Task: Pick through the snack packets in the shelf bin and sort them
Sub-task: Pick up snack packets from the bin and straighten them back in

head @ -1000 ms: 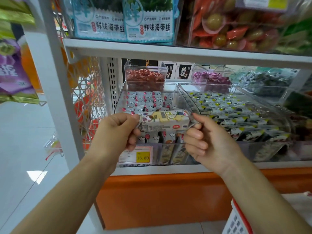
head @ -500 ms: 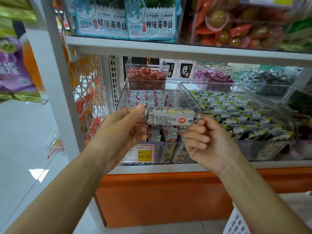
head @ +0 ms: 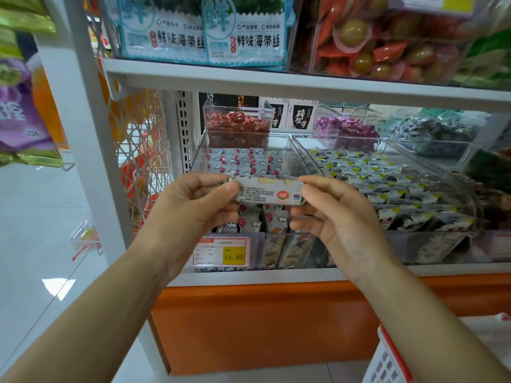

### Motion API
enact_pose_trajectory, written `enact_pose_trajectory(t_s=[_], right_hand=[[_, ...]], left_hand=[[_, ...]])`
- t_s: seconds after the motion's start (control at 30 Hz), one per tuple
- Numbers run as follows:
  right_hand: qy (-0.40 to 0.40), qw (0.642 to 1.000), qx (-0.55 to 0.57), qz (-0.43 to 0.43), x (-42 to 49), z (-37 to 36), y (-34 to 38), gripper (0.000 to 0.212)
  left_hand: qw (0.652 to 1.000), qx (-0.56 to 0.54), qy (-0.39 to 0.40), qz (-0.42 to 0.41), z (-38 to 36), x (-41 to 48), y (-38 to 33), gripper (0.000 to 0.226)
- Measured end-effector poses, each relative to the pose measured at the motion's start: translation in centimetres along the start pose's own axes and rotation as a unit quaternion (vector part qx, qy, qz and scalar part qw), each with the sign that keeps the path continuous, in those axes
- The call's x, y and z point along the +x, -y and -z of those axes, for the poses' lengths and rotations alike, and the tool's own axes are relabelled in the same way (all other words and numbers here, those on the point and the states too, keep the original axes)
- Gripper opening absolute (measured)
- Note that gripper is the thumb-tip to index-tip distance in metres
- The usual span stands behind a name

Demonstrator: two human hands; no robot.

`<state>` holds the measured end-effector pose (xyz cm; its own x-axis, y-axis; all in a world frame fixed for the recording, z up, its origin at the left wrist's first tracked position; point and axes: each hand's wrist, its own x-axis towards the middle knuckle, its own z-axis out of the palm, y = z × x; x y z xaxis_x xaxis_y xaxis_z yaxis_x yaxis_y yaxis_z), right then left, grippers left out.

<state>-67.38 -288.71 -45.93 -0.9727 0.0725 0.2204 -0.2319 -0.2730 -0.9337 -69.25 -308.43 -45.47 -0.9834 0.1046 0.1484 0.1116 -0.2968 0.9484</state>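
Left hand [head: 193, 208], right hand [head: 340, 217], both pinching ends of one snack packet [head: 272, 193], before one clear bin [head: 198, 158]

I face a white shelf rack [head: 83, 134] with an orange base [head: 262, 327]. Left of it, pale floor [head: 33, 217] shines.

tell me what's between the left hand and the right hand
One snack packet spans the gap: the left hand pinches one end, the right hand the other, in front of the clear bin. The head view shows it.
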Motion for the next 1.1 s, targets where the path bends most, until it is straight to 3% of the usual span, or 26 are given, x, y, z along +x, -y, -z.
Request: enact_pose_trajectory(t_s=[0.07, 0.37, 0.57, 0.83, 1.0, 1.1], right_hand=[[-0.020, 1.000, -0.011, 0.011, -0.05, -0.09, -0.12, 0.009], [-0.073, 0.997, 0.028, 0.009, -0.09, -0.45, -0.42, 0.037], [-0.036, 0.999, 0.009, 0.040, 0.11, -0.19, -0.74, 0.016], [-0.025, 0.998, 0.058, -0.007, 0.35, -0.19, -0.52, 0.017], [-0.057, 0.993, 0.096, -0.047, 0.38, 0.04, -0.10, 0.007], [-0.054, 0.996, 0.063, -0.026, 0.49, 0.41, -0.28, 0.005]], left_hand=[[1.000, -0.011, 0.002, -0.003, -0.05, -0.02, -0.11, 0.027], [0.998, 0.035, -0.020, -0.042, -0.87, -0.42, 0.05, 0.015], [0.996, 0.053, -0.064, -0.044, -0.66, -0.02, 0.37, 0.022], [0.998, 0.017, -0.056, -0.031, -0.52, -0.07, 0.07, 0.031], [0.995, 0.072, -0.023, -0.059, -0.71, -0.28, 0.32, 0.016], [0.994, 0.088, -0.020, -0.064, -0.60, -0.33, 0.31, 0.011]])
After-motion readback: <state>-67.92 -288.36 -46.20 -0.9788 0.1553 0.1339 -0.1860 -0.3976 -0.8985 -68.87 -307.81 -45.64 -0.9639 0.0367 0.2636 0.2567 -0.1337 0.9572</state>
